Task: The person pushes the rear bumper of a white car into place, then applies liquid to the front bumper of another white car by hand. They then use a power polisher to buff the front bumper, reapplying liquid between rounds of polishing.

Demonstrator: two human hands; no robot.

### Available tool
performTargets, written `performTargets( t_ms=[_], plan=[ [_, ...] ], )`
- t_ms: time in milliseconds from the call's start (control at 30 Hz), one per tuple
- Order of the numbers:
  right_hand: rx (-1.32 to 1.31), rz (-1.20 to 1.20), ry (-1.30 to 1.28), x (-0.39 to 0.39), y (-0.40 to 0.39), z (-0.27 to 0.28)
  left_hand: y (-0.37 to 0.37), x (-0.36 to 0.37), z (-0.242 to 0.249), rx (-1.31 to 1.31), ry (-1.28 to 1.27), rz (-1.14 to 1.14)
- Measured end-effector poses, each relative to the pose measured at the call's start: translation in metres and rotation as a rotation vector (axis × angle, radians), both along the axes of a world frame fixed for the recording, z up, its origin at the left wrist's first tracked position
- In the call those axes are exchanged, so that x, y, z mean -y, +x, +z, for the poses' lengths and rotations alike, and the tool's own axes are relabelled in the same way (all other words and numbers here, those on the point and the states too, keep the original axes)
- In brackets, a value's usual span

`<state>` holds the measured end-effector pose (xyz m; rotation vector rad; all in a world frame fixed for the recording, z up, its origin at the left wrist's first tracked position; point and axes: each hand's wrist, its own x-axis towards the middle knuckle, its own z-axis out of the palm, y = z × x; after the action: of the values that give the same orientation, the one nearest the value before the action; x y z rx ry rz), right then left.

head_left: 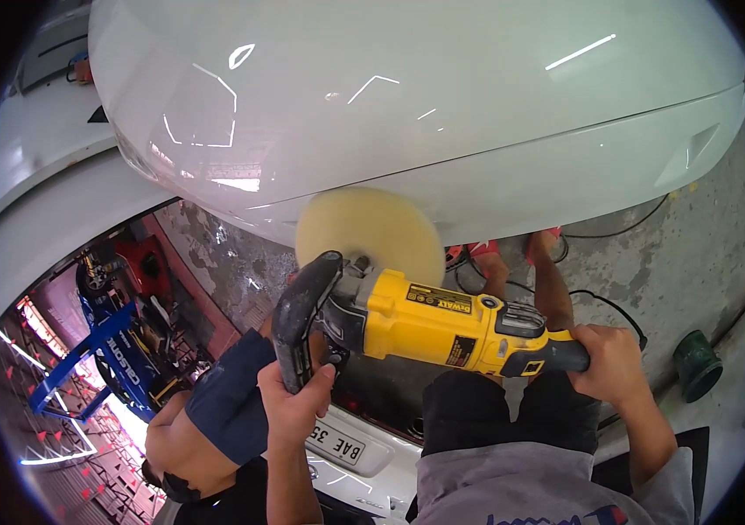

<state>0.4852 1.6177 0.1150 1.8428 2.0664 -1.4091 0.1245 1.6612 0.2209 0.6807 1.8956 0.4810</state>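
Polisher (429, 324), quantity one, marked DEWALT, has one pad (377, 223) at a white panel (521, 188). Left hand (296, 404): fingers around front handle (292, 319); right hand (608, 363): fingers around rear grip (568, 356). One plate (335, 444) shows "BAE 35".

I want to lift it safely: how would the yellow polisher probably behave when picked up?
The polisher would probably feel rigid, being mostly hard-looking plastic. It may be front-heavy, since the black loop handle and broad pad sit at one end. The pad looks soft, so its edge might squash if pushed.
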Motion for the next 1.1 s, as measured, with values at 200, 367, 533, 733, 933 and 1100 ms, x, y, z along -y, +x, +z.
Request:
performTargets(
  t_ms=[200,367,533,733,933,1100],
  plan=[
    [-0.02,-0.019,-0.002,-0.002,0.023,0.0,0.027,-0.01,0.01,0.002,-0.02,0.012],
    [-0.014,-0.019,-0.048,-0.015,0.002,0.016,0.002,-0.024,0.025,0.001,-0.056,-0.015],
    [-0.014,-0.044,-0.044,-0.02,0.025,0.02,0.029,-0.035,0.032,-0.024,-0.075,-0.002],
    [-0.016,-0.09,-0.053,-0.003,0.057,0.025,0.063,-0.036,0.037,-0.111,-0.13,-0.154],
    [-0.008,-0.229,-0.055,0.044,0.087,0.015,0.1,-0.023,0.023,-0.045,-0.046,-0.34],
    [-0.005,-0.225,-0.06,0.037,0.063,0.012,0.076,-0.026,0.024,-0.1,-0.083,-0.341]
  ],
)
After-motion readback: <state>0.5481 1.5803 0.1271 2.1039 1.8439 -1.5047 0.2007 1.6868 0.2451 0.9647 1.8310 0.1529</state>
